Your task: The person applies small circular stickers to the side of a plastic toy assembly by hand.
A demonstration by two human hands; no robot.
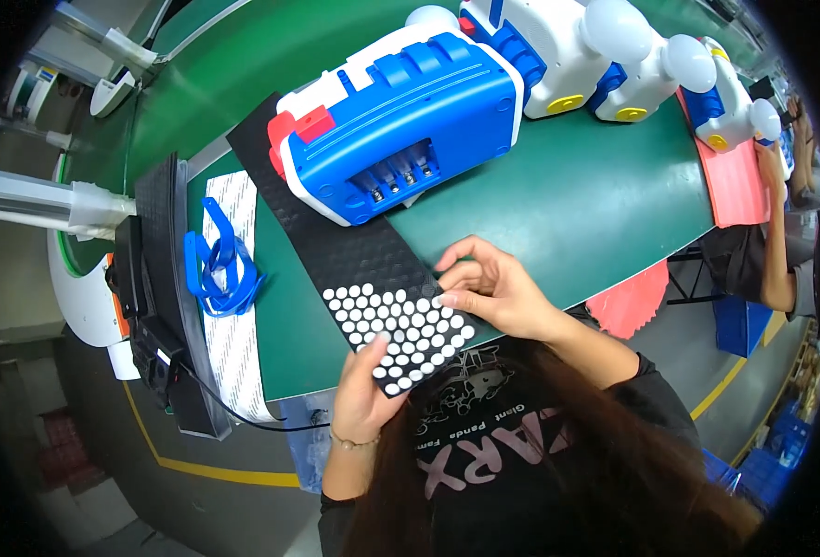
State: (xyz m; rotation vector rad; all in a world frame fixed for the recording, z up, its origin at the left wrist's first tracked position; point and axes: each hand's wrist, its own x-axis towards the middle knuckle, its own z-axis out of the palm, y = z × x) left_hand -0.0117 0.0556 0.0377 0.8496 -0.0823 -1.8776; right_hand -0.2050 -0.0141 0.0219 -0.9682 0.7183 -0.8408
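Observation:
My left hand (pixel 363 390) grips the near end of a black strip, its thumb lying on top. Rows of small white round pads (pixel 399 336) cover that end of the black strip (pixel 359 255); farther up, the strip is bare with faint round marks. At the strip's right edge, my right hand (pixel 503 295) has its fingers curled and its thumb tip beside the pads; whatever lies between the fingertips is too small to make out. A blue and white plastic housing (pixel 410 121) with a red part and an open battery bay rests on the strip's far end.
Several white and blue housings with round white domes (pixel 617 30) stand at the back right. A blue looped strap (pixel 229 269) lies on white printed sheets (pixel 243 348) at left. Red sheets (pixel 736 186) lie near a co-worker's arm (pixel 776 223). The green table's (pixel 558 204) near edge adjoins my body.

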